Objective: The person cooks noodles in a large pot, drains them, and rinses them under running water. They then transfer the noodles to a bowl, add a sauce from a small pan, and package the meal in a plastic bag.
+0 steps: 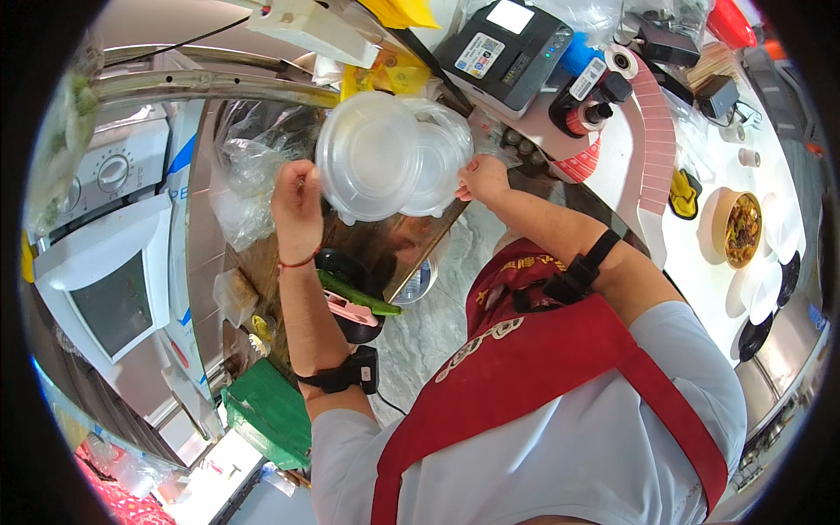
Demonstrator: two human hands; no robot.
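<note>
My left hand (298, 210), with a red cord at its wrist, has its fingers curled at the left rim of a round translucent plastic lid (367, 157). Behind and to the right sits a second round lid or stack of lids (434, 172), partly inside a clear plastic bag (453, 125). My right hand (484, 178) pinches at the right edge of that bag; its fingertips are partly hidden. Below the lids, a green cucumber (357, 296) and a pink-handled peeler (351, 307) rest on a black bowl (357, 331), partly behind my left forearm.
A wooden surface (367, 244) lies under the lids, with crumpled plastic (246, 177) to the left. A black-and-white label printer (505, 56) and dark bottles (584, 115) stand at upper right. A bowl of food (741, 230) is far right. A green box (272, 413) stands lower left.
</note>
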